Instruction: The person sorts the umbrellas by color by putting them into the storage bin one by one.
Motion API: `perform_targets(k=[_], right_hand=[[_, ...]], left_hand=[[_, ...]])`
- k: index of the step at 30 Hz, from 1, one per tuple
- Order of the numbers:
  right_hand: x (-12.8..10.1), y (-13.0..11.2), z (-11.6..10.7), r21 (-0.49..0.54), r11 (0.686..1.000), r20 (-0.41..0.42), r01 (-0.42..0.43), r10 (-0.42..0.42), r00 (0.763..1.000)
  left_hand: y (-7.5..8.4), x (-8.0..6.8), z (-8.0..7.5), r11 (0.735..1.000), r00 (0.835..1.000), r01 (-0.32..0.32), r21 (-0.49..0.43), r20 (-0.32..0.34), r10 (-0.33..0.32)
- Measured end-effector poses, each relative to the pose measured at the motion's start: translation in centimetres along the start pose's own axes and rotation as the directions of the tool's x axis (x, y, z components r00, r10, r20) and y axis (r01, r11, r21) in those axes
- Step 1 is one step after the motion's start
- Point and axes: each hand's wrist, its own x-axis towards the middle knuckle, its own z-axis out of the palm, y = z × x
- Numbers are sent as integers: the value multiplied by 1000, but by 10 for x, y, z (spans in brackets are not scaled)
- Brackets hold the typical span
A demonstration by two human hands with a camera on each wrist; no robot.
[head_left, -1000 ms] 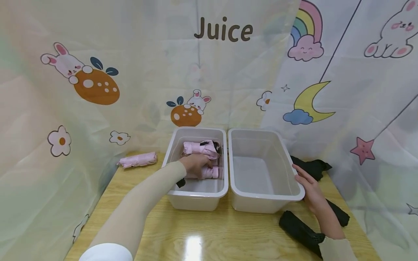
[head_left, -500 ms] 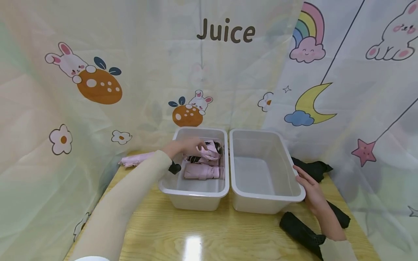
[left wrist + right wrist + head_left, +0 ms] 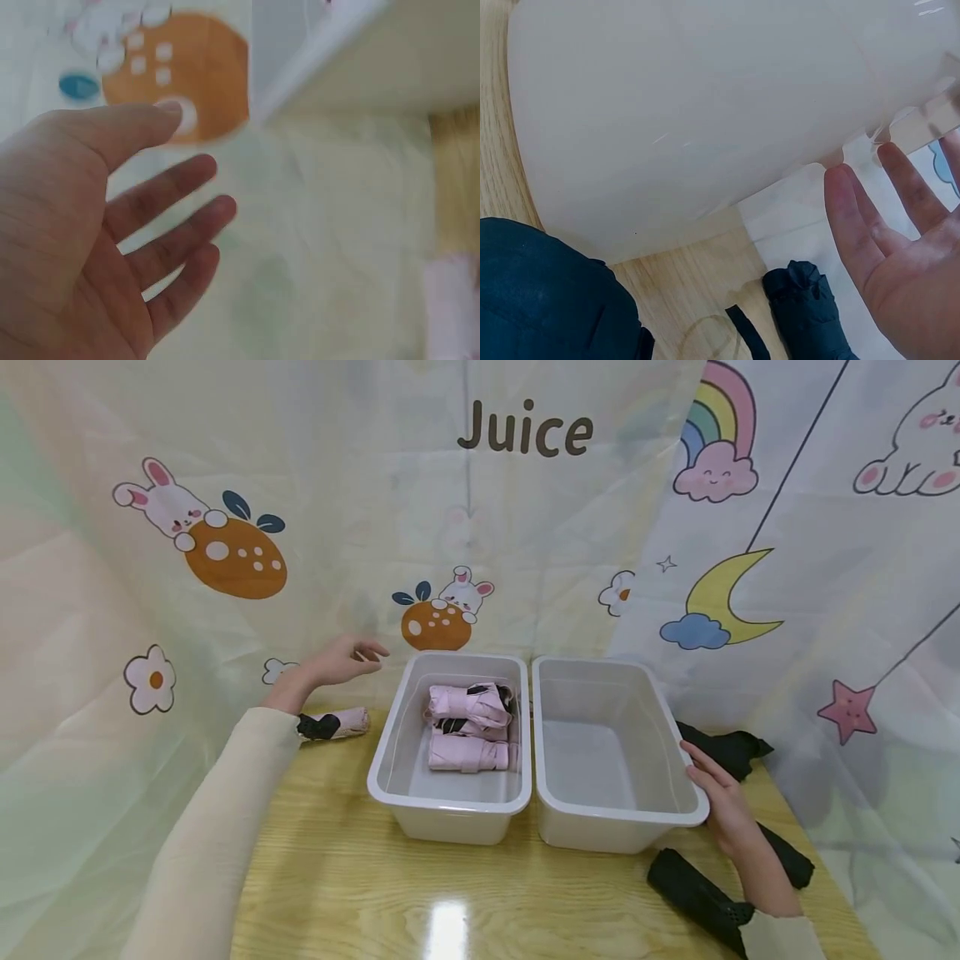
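The table (image 3: 352, 877) carries 2 white bins: the left bin (image 3: 390, 781) holds 3 folded pink umbrellas (image 3: 468, 727), the right bin (image 3: 600, 827) none. Right hand (image 3: 723, 797) rests flat against that bin's rim. Left hand (image 3: 337, 662) hovers, fingers loose and holding nothing, above another pink umbrella (image 3: 337, 724) — probably reaching; next, lower and grasp.

L arm stretched fwd and to the left, cream sleeve to the wrist, forearm raised. L hand (image 3: 339, 661) up in the air, empty, palm partly open, fingers (image 3: 169, 221) loosely extended w/ a slight curl, thumb apart from them. R arm low at the right, sleeve cuff just in view, wrist straight. R hand (image 3: 722, 797) flat, palm facing inward, fingers (image 3: 870, 217) straight and close together, pointing fwd; grips nothing.
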Motion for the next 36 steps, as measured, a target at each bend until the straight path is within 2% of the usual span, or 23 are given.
perform_targets(k=[5, 8, 12, 17, 21, 24, 26, 28, 30, 32, 36], right_hand=[[0, 1, 0, -11, 1000, -4, 0, 0, 1000], [0, 2, 0, -18, 1000, -5, -11, 11, 1000], [0, 2, -1, -28, 999, -19, -17, 17, 1000], [0, 2, -2, -27, 999, -19, -17, 16, 1000], [-1, 1, -1, -19, 999, -17, -29, 29, 999], [-2, 3, 0, -17, 999, -15, -34, 34, 999], [-2, 4, 0, -17, 999, -11, -30, 29, 1000], [-2, 4, -1, -20, 999, -10, -27, 27, 1000], [-2, 4, -1, -18, 1000, -6, -21, 21, 1000], [-2, 3, -1, -17, 1000, -5, -17, 17, 1000], [-2, 3, -2, -24, 1000, -2, -17, 17, 1000]], left_hand=[[-39, -27, 1, 996, 997, 82, -31, 1, -82], [-66, -42, 13, 993, 993, 117, -4, -2, -117], [-97, -56, 37, 981, 986, 165, 99, 4, -166], [-116, -64, 60, 960, 984, 174, 219, -12, -176], [-121, -70, 71, 923, 959, 272, 271, 3, -284], [-126, -76, 78, 895, 940, 330, 301, -17, -341], [-133, -79, 82, 902, 951, 308, 302, -61, -304], [-137, -81, 86, 919, 967, 254, 301, -109, -232], [-142, -84, 91, 935, 974, 203, 291, -155, -163], [-144, -86, 96, 947, 974, 173, 271, -193, -123], [-148, -88, 105, 958, 964, 191, 216, -227, -141]])
